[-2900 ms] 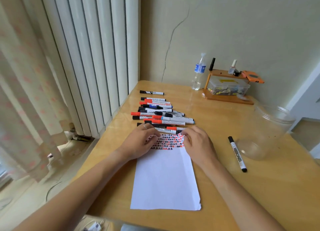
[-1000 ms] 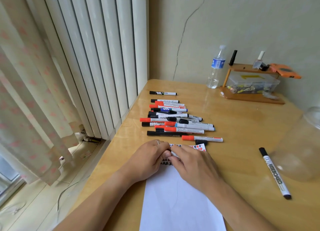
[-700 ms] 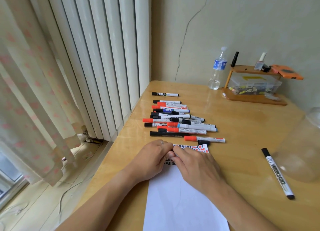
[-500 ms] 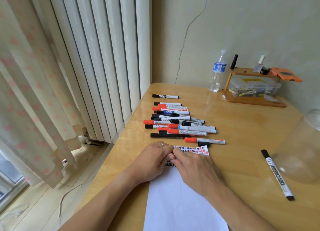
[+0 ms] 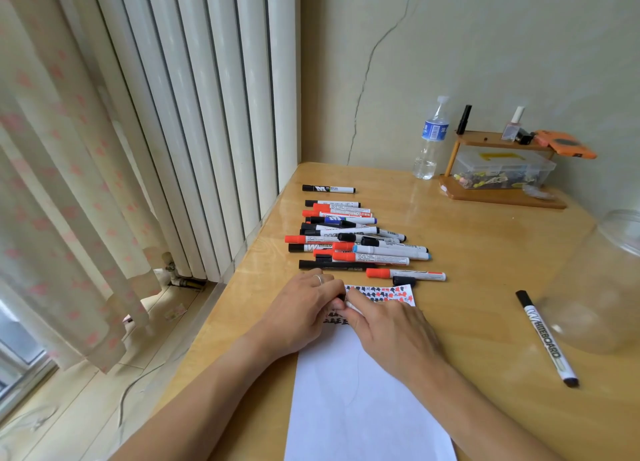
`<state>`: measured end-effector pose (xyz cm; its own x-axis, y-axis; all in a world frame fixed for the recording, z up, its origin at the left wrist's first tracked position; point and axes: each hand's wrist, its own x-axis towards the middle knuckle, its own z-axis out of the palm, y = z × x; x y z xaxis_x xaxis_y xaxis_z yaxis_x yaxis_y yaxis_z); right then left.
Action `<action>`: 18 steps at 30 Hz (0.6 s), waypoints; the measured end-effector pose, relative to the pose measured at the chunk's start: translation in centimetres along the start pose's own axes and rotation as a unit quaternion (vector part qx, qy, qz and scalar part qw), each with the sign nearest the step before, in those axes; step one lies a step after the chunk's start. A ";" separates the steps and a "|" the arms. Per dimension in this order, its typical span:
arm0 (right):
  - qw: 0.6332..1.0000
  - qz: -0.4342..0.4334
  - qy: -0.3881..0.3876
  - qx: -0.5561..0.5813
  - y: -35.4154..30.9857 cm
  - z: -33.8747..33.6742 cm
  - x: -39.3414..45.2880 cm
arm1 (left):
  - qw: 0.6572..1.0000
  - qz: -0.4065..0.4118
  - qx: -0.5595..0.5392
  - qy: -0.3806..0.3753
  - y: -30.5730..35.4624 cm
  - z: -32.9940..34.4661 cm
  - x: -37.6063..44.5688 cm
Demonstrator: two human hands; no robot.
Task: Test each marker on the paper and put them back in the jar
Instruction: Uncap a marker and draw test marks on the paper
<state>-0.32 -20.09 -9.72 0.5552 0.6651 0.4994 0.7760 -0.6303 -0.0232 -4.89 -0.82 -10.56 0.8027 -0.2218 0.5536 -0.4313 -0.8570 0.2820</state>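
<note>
On the desk [image 5: 485, 239], the open jar [image 5: 602, 280] sits far right, so the marker [image 5: 348, 303] pinched between left hand [image 5: 298, 317] and right hand [image 5: 391, 329] over the paper [image 5: 360, 408] could drop in transit.

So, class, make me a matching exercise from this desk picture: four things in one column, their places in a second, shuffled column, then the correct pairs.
Things:
1. water bottle
2. clear jar
3. lone black-capped marker
4. loose black cap

Places:
A. on the table just in front of the nearest red-capped marker
B. at the table's right edge
C. by the wall, left of the wooden shelf
D. lying between the paper and the jar

Pairs: 1-C, 2-B, 3-D, 4-A
</note>
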 end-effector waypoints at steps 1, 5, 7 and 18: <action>1.000 -0.003 -0.002 -0.007 -0.1 -0.2 0.0 | 1.000 -0.001 0.002 0.002 0.0 -0.1 -0.1; 1.000 0.012 -0.002 -0.016 -0.1 -0.2 0.1 | 1.000 -0.016 -0.003 -0.002 0.1 -0.2 -0.2; 0.999 0.041 -0.015 -0.021 -0.3 -0.3 0.1 | 1.000 -0.025 -0.010 0.001 0.2 -0.3 -0.2; 0.968 0.154 0.039 0.196 1.9 -1.1 0.0 | 0.987 -0.157 0.036 0.021 -0.8 -0.7 0.0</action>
<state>0.81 -21.71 -8.79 0.7665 0.4275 0.4793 0.6389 -0.5834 -0.5014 -4.86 0.25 -10.23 0.8735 0.0782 0.4805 -0.1329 -0.9113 0.3897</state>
